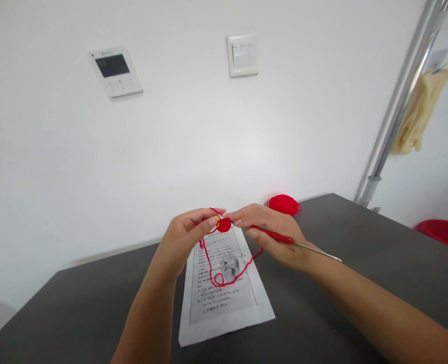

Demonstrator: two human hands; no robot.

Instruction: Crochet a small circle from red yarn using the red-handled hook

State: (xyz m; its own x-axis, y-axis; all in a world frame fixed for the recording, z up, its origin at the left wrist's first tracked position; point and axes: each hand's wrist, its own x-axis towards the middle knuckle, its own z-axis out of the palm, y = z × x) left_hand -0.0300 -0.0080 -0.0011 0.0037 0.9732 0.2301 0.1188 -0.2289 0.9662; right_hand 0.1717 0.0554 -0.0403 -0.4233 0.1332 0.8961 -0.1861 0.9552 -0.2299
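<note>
Left hand (184,235) pinches a small red crochet piece (224,225) above the far end of the printed sheet (227,331); right hand (275,222) grips a red-handled crochet hook (282,238). Likely light and soft, the piece is best held at its rim.

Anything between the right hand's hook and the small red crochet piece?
Nothing visible. The right hand holds the red-handled crochet hook with its front end by the red crochet piece in the left hand; fingers partly hide where they meet. The yarn strand trails below, out of the way.
</note>
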